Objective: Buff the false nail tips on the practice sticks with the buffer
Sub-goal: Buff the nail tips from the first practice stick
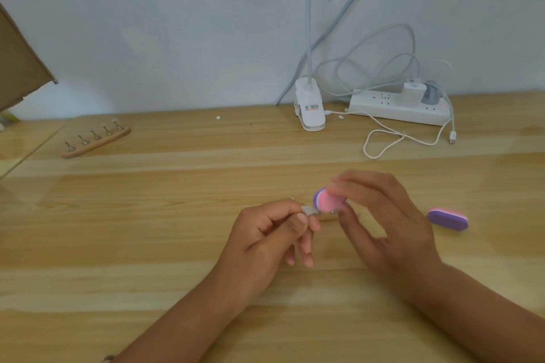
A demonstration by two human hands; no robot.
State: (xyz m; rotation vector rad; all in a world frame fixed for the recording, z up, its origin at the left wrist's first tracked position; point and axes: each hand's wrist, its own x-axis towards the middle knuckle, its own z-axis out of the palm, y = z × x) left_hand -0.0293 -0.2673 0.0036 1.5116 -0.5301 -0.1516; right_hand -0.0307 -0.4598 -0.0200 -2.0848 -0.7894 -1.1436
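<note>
My left hand (pixel 272 233) pinches a small practice stick with a clear false nail tip (pixel 309 210) between thumb and forefinger, just above the wooden table (pixel 147 230). My right hand (pixel 383 221) grips a small pink and purple buffer (pixel 326 200) and holds its pink face against the nail tip. A wooden holder (pixel 95 141) with several more practice sticks standing in it lies at the far left of the table. Part of the held stick is hidden behind the buffer.
A second purple and pink buffer (pixel 448 219) lies on the table right of my right hand. At the back stand a white clip lamp base (pixel 309 109), a white power strip (pixel 401 107) with chargers, and a loose white cable (pixel 383 141). A cardboard flap (pixel 17 62) juts in at left.
</note>
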